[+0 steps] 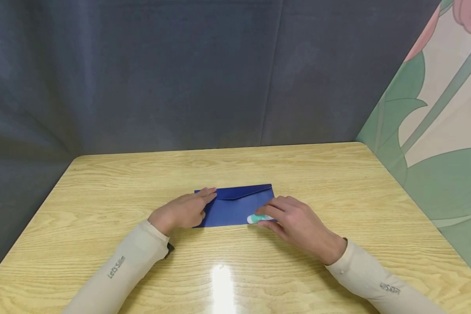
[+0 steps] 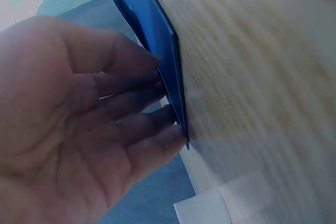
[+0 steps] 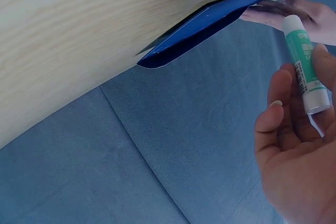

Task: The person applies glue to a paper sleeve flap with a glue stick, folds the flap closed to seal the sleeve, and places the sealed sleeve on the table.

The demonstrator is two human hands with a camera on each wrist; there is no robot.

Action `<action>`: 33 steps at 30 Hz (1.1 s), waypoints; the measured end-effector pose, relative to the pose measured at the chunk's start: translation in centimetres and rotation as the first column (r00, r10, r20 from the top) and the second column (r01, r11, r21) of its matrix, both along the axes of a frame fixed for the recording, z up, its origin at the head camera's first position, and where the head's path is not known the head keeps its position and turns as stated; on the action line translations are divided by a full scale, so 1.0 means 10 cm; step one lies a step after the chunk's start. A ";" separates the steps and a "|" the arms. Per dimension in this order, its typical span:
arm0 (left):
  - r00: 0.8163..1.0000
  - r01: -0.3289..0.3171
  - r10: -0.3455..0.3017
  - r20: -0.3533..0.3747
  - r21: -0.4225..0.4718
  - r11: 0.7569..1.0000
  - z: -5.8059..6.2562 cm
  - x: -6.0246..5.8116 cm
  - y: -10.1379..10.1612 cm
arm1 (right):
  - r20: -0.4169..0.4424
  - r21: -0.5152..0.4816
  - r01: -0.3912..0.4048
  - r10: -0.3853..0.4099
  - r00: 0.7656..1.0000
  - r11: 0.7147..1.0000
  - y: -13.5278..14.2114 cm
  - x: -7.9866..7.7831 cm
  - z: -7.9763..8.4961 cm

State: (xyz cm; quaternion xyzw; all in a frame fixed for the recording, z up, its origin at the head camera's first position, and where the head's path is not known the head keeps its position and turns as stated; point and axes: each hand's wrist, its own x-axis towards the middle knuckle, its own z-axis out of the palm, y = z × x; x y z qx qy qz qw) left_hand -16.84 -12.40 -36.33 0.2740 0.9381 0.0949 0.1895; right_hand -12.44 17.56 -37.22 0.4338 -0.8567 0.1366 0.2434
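Pale sleeves (image 1: pixel 113 272) enter from the bottom edge, lower left and lower right of the frame. Just below the middle, a blue envelope (image 1: pixel 225 213) lies on the table (image 1: pixel 141 174), its flap (image 1: pixel 235 192) along the upper side. The left hand (image 1: pixel 186 209) rests loosely extended fingers on the envelope's left end; the right hand (image 1: pixel 298 220) pinches a glue stick (image 1: pixel 255 218) between thumb and fingers over the lower right corner.

Being paper, the envelope is probably light, bendy and quick to crease or slide on smooth wood, so flat pressure near an end should suit it. The glue stick looks light, rigid and a little slick, best held round its barrel.

Fingers cover the envelope's left end and part of the barrel. Whether the stick's white tip is a cap or glue is unclear, as is a pale object (image 2: pixel 203 209) cut off at the left wrist view's bottom.
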 end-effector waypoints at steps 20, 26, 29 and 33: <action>0.996 0.053 -0.057 -0.066 -0.061 0.997 0.00 0.04 0.11 | -0.016 0.004 -0.015 0.015 1.000 1.000 0.00 -0.02 -0.01; 1.000 0.014 -0.014 0.028 0.001 1.000 0.01 0.03 0.08 | -0.011 0.013 -0.011 0.011 1.000 1.000 0.00 -0.02 -0.01; 0.999 0.014 -0.014 0.033 0.019 1.000 0.02 0.03 0.09 | -0.021 0.010 -0.013 0.013 1.000 1.000 0.00 -0.02 -0.01; 0.999 0.029 -0.029 0.021 0.022 0.999 0.01 0.03 0.10 | -0.028 0.006 -0.017 0.017 0.999 1.000 0.00 -0.02 -0.02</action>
